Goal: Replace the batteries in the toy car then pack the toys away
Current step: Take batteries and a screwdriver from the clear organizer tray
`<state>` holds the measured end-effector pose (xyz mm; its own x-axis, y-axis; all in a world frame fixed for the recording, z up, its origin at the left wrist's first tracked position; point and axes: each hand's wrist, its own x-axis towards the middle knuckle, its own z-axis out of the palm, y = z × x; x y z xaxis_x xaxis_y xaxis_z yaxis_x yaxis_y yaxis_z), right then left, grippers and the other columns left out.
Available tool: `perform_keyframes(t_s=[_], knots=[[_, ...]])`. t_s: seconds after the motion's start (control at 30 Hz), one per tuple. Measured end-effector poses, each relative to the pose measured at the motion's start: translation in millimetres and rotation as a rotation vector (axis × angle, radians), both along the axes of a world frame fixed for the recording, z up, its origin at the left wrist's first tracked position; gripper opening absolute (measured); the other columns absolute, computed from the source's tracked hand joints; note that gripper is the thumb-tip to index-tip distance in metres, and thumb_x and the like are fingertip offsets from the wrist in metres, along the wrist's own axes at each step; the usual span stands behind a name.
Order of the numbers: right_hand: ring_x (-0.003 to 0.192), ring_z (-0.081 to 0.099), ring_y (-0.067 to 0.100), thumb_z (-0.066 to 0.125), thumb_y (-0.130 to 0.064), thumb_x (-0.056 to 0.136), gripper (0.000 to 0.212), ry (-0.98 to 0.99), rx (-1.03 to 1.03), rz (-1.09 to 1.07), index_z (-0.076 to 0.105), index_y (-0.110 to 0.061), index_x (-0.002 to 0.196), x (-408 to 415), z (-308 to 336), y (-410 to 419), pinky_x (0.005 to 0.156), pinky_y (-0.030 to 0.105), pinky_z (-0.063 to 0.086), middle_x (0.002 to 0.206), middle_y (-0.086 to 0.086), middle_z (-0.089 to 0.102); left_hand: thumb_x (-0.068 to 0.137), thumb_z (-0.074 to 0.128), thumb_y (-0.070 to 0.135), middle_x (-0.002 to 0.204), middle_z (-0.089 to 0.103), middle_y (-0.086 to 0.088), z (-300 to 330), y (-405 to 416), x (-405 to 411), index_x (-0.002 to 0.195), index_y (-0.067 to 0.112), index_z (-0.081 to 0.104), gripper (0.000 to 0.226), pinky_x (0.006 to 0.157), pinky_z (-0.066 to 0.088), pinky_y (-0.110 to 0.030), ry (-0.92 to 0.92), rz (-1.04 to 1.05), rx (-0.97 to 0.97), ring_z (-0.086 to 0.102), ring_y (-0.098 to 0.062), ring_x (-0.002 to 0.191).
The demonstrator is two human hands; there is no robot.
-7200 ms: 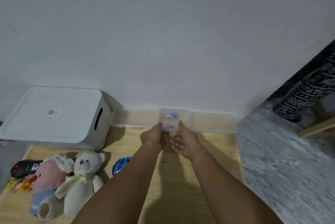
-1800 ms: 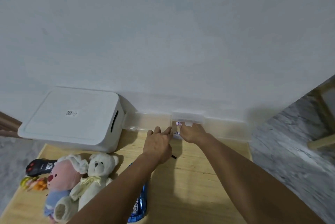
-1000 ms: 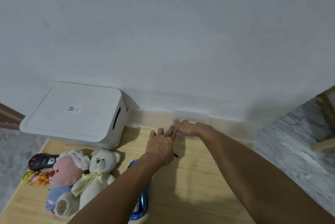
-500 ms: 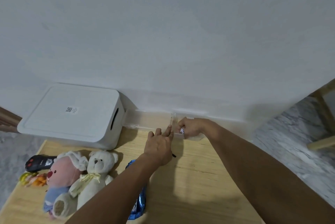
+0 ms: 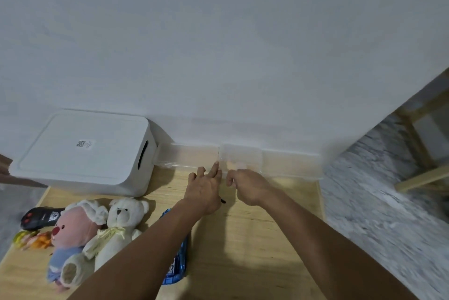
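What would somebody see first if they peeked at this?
Two hands, left and right, reaching to a clear box by the wall. On the left sit a big white bin, a pink plush and a white teddy.

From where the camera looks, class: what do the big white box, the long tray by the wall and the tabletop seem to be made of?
White box: probably matte plastic, with smooth moulded corners.
Long tray: clear plastic, since the wall shows through it.
Tabletop: light wood or wood-look laminate, with visible grain lines.
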<state>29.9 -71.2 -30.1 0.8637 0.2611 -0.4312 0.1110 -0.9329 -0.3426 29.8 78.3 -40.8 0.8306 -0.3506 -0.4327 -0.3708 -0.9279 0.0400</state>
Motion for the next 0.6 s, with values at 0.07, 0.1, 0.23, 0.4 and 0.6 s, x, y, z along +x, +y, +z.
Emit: perform_keyframes(t_s=[0.07,0.1,0.23,0.4,0.6], knots=[[0.104,0.056,0.030,0.048,0.003,0.088,0.034,-0.001,-0.049,-0.013,0.055,-0.017,0.115,-11.4,-13.5,2.9,0.079,0.038,0.044,0.113,0.010,0.059,0.090,0.052,0.028,0.164,-0.004,0.003,-1.7,-0.3,-1.8,0.154,0.015,0.010,0.077,0.108,0.027,-0.039,-0.006,-0.011,0.015,0.021,-0.031,0.138],[0.105,0.056,0.032,0.049,0.003,0.088,0.033,-0.024,-0.079,-0.027,0.055,-0.015,0.114,-16.7,-20.3,3.7,0.076,0.038,0.043,0.113,0.012,0.058,0.090,0.052,0.030,0.164,-0.004,0.002,-1.6,-0.5,-2.5,0.154,0.015,0.009,0.078,0.109,0.027,-0.040,-0.011,-0.019,0.022,0.021,-0.032,0.138],[0.111,0.051,0.033,0.052,0.004,0.086,0.036,-0.121,-0.142,-0.105,0.053,-0.011,0.119,-34.3,-42.6,1.7,0.083,0.040,0.046,0.117,0.015,0.052,0.092,0.054,0.028,0.163,-0.007,0.002,0.7,-1.7,-3.9,0.155,0.014,0.003,0.082,0.112,0.025,-0.040,-0.010,-0.032,0.030,0.019,-0.031,0.140],[0.119,0.043,0.030,0.054,0.000,0.087,0.046,-0.203,-0.129,-0.132,0.050,-0.018,0.129,-46.2,-57.3,-0.3,0.091,0.037,0.046,0.124,0.011,0.048,0.091,0.053,0.016,0.163,-0.009,0.000,-2.7,0.1,-3.9,0.154,0.014,0.006,0.079,0.113,0.027,-0.040,-0.034,-0.002,-0.018,0.018,-0.030,0.142],[0.125,0.039,0.027,0.056,-0.011,0.093,0.050,-0.239,-0.093,-0.170,0.043,-0.025,0.139,-53.3,-63.1,-6.0,0.096,0.035,0.045,0.131,0.007,0.047,0.088,0.057,0.007,0.163,-0.001,-0.005,-4.6,5.5,-8.6,0.153,0.014,0.015,0.078,0.110,0.032,-0.036,-0.121,0.031,-0.137,0.027,-0.027,0.138]])
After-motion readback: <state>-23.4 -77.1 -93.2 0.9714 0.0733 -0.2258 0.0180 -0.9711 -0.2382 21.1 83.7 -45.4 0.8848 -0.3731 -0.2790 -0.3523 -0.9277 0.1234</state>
